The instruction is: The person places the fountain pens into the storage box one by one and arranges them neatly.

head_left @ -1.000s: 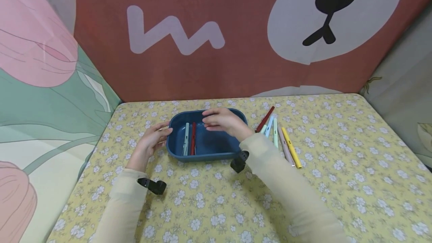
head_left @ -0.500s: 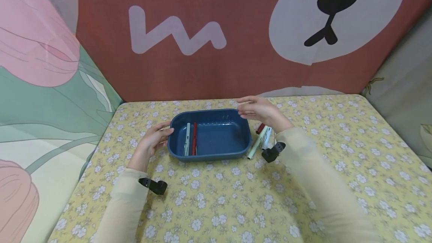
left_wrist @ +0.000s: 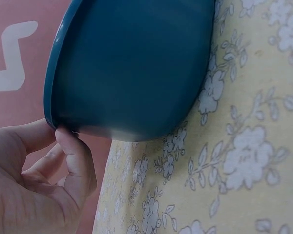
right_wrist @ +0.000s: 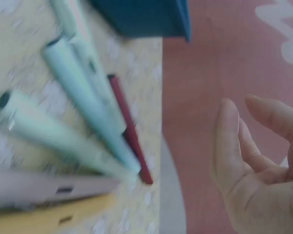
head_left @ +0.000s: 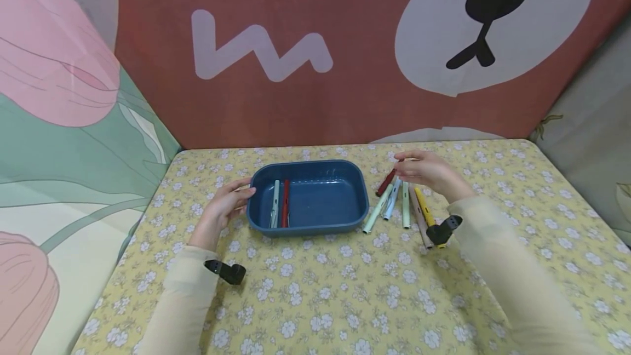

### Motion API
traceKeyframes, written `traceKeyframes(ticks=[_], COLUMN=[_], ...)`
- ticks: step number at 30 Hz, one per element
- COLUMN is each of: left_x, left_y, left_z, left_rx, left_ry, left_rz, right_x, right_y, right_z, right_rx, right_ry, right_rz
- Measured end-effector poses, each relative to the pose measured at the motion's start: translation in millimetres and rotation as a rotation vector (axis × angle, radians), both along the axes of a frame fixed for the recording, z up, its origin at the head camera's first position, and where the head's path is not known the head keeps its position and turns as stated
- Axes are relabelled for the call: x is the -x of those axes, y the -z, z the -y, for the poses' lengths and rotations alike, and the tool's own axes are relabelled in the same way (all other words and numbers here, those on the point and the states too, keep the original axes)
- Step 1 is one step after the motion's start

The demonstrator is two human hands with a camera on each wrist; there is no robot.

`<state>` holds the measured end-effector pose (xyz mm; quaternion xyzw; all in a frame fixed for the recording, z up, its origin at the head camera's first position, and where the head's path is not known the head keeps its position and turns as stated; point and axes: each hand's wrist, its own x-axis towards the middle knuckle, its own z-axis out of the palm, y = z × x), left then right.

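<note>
A blue plastic box [head_left: 315,229] sits on the table, with a grey-green pen [head_left: 275,201] and a red pen [head_left: 285,201] lying side by side in its left part. At the left end my left hand [head_left: 224,204] pinches the rim between thumb and fingers, seen closer in the left wrist view. Over the far ends of the loose pens hovers my right hand [head_left: 429,171], its fingers apart and holding nothing. Below it lie a dark red pen [head_left: 386,184], a mint pen [head_left: 378,210], a light blue pen [head_left: 391,200], a pale green pen [head_left: 406,207], a mauve pen [head_left: 420,218] and a yellow pen [head_left: 424,206].
A flowered yellow cloth [head_left: 305,300] covers the table. Behind the far edge stands a reddish-brown curtain [head_left: 355,103] with a bear print. Another printed curtain [head_left: 143,125] closes the left side. Each wrist carries a black camera [head_left: 231,274].
My right hand has moved right, from above the box to above the loose pens. My left hand stays at the box's left end. Both pens inside lie as before.
</note>
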<state>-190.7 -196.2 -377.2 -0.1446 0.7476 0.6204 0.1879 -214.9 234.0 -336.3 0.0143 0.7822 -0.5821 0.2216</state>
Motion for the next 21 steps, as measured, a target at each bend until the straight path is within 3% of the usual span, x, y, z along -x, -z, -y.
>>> traceKeyframes(ticks=[21], left_x=[1.9], left_y=[2.3], left_z=[0.6], left_rx=[-0.003], left_ry=[-0.001], left_rz=[0.005], right_x=[-16.0], right_y=[38.8], right_z=[-49.8], right_rx=[-0.119], right_ry=[0.006], right_rz=[0.033])
